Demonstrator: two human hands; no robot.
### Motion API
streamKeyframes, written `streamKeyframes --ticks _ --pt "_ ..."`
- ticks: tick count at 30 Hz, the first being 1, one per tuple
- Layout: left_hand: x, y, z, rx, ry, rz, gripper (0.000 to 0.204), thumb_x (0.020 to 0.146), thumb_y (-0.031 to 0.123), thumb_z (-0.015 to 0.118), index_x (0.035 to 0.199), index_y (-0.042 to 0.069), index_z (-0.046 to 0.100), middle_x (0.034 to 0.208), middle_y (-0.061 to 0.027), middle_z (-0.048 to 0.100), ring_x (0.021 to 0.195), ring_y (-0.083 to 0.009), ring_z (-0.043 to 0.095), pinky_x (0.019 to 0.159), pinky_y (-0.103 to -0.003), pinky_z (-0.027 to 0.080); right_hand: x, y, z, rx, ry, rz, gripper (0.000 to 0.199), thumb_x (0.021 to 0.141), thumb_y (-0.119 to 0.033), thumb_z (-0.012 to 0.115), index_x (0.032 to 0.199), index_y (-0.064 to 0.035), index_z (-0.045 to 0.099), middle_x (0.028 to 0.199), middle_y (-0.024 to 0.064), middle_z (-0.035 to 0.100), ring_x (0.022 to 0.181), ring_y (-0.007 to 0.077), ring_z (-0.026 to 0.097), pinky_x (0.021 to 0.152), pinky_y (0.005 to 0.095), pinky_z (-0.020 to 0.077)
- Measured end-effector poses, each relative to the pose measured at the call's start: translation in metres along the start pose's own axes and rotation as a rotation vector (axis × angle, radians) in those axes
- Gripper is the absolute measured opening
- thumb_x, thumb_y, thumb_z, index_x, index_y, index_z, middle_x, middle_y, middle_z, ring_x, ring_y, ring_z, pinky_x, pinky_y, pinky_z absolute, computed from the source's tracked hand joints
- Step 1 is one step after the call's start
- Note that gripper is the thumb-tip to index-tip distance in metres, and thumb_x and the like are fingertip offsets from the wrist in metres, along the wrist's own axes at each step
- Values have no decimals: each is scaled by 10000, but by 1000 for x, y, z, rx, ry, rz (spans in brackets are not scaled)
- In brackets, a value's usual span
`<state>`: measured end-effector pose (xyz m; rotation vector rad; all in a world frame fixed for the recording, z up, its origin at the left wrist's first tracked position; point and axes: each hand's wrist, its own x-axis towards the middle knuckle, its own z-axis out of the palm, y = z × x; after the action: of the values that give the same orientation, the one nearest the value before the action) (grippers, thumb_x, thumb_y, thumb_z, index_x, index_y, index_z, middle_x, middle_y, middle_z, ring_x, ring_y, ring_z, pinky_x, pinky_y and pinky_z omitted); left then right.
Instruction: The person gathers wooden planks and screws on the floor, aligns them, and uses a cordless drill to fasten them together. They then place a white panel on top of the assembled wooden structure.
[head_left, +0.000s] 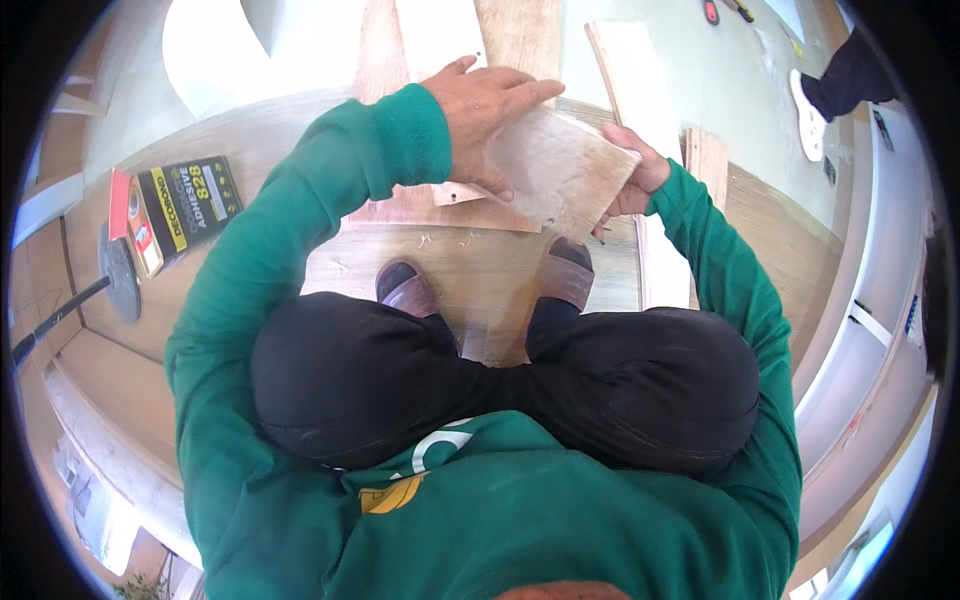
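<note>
Brown sandals nearest, on wood-look floor. Right hand grips wooden board, fingers curled round right edge; left hand spread wide across its left end. Floor strip between sandals and reddish panel; pale plank farther right.

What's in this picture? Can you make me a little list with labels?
Left hand: spread at the left end of a short wooden board
Right hand: gripping that board's right end
Long board: pale, to the right
Box: black and yellow, on the left
Sandals: on the feet
White shoe: another person's, upper right
</note>
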<state>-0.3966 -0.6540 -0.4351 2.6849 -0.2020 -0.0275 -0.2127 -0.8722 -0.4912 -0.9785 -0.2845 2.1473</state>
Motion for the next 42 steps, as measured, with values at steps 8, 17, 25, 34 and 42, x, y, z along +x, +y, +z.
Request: streamKeyframes --ticks 8,17,25,34,42 --pt "9 -15 2 -572 -396 -292 634 703 313 859 1200 4 616 942 -151 710 880 -254 694 808 -331 544 16 -48 26 -162 24 239 1147 764 -890 313 1476 9 289 1314 346 478 1078 458 618 634 560 589" --pt "-77 -59 42 -1024 215 -733 628 766 373 821 1173 -64 626 1020 -179 705 867 -224 694 810 -316 549 76 37 -63 -1277 819 -164 721 861 -514 611 1364 -14 485 1277 219 553 1058 336 614 949 420 479" --pt "-165 -72 100 -1166 577 -1111 553 810 320 802 1155 -65 607 1010 -152 689 848 -189 674 757 -303 555 119 76 22 -1415 1047 -268 834 727 -425 773 1377 -24 440 1327 212 477 1222 397 459 1029 479 392" --pt "-188 -81 122 -1345 786 -1131 477 808 244 812 1135 -45 620 1020 -137 689 850 -171 664 767 -288 548 138 82 31 -1440 964 -349 946 742 -470 761 1457 -12 344 1463 294 281 1326 441 354 1094 494 330" --pt "-186 -74 110 -1259 706 -1132 454 839 258 777 1144 -37 615 1017 -114 690 844 -158 657 767 -299 542 162 60 4 -1249 1009 -396 847 787 -423 729 1419 20 382 1448 271 324 1318 414 388 1091 437 358"
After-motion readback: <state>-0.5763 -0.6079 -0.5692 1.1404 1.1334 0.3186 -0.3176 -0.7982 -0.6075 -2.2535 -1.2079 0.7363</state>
